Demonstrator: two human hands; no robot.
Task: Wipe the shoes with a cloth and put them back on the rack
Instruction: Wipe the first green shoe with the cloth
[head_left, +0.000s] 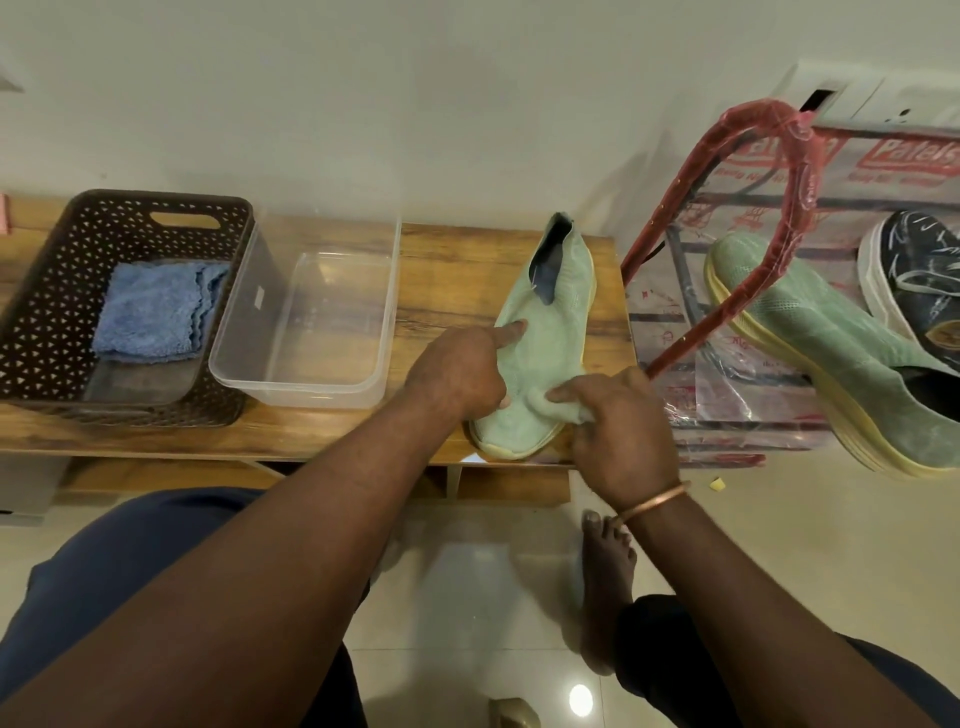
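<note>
Green shoe (550, 312) partly under the left hand (460, 374), cloth (563, 408) mostly inside the right hand (621, 431), dark shoe (919, 280) edge-cropped.

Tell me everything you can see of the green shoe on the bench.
The shoe is a pale green knit slip-on with a pale yellow sole and dark blue lining. It stands sole down at the right end of the bench, toe toward the person. The left hand holds its side, index finger on the upper; the right hand grips a bunched green cloth on its toe.
</note>
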